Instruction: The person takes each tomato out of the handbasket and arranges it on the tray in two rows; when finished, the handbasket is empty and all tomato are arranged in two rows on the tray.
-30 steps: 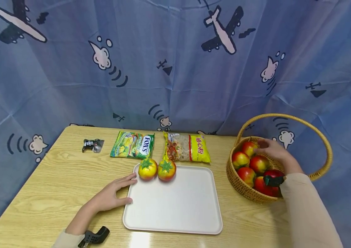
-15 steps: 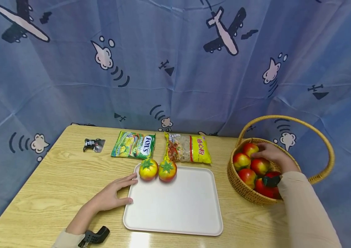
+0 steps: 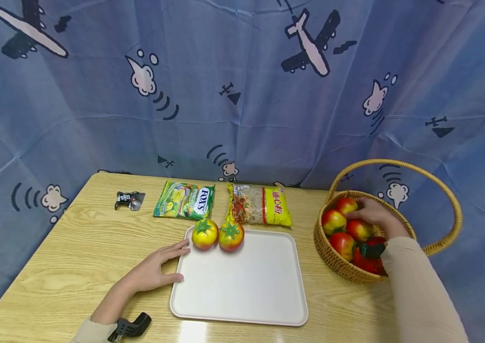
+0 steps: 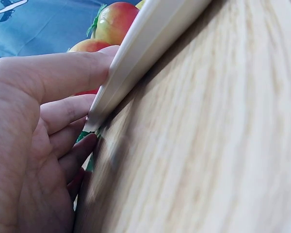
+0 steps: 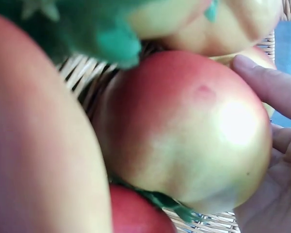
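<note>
A white tray (image 3: 242,286) lies on the table with two red-and-yellow tomatoes (image 3: 205,234) at its far left corner. My left hand (image 3: 152,271) rests at the tray's left side, its fingers spread and nearly straight. In the left wrist view, the thumb and fingertips touch the tray's rim (image 4: 136,53). On the right stands a wicker basket (image 3: 332,257) holding several similar tomatoes (image 3: 342,245). My right hand (image 3: 375,214) is inside it, thumb and fingers curled at the rearmost tomato (image 3: 345,206). In the right wrist view, a large tomato (image 5: 184,131) hides part of the fingers.
Behind the tray lie a green FOX'S candy bag (image 3: 184,200) and a yellow pasta packet (image 3: 259,205). A small black-wrapped item (image 3: 128,200) sits at the far left. The basket's tall handle (image 3: 452,205) arches right of the right hand. A blue curtain (image 3: 242,95) hangs behind.
My right hand has shifted slightly left and settled at the rear tomato. The head view has shifted slightly. The left hand and tray have stayed put.
</note>
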`<move>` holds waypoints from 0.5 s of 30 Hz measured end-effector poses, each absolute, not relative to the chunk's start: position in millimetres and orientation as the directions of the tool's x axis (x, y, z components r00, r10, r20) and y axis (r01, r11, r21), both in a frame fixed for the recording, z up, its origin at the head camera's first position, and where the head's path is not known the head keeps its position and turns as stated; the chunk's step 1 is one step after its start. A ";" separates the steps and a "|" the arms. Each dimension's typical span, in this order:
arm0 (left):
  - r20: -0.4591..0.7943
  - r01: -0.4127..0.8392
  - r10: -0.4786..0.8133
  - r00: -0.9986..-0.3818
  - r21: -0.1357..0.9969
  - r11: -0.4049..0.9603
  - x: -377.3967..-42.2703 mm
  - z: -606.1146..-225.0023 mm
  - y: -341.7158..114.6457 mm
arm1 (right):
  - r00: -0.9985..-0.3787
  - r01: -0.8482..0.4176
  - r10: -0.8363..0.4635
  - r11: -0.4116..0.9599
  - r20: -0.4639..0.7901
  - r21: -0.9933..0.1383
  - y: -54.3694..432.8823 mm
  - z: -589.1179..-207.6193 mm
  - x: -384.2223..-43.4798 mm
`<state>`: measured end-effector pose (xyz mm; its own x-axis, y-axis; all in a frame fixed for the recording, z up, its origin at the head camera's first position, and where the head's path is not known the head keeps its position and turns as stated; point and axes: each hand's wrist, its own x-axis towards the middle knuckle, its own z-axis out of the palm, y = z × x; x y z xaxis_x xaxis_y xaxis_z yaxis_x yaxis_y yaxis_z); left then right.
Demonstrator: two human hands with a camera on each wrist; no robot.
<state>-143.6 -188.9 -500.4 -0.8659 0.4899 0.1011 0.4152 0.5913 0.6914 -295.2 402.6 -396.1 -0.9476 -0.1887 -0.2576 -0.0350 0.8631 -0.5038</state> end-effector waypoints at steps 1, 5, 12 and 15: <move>0.101 0.415 0.490 -0.866 0.693 0.590 -143.7 -500.5 -188.9 | -0.950 -0.036 -0.188 0.860 -0.250 -0.509 402.3 -396.2 -294.8; 0.099 0.415 0.491 -0.865 0.692 0.591 -143.6 -500.9 -188.6 | -0.956 -0.018 -0.172 0.844 -0.238 -0.536 400.3 -395.7 -293.0; 0.091 0.405 0.486 -0.869 0.696 0.593 -143.1 -499.6 -188.1 | -0.966 0.038 -0.111 0.832 -0.232 -0.554 395.5 -391.1 -288.6; 0.087 0.400 0.485 -0.870 0.699 0.593 -143.1 -498.7 -188.2 | -0.968 0.047 -0.100 0.825 -0.228 -0.563 393.9 -389.9 -287.2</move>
<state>-143.1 -188.2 -498.7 -0.8700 0.4854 0.0868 0.4004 0.5926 0.6989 -287.2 393.9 -389.9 -0.9684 -0.1004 -0.2283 0.0474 0.8248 -0.5634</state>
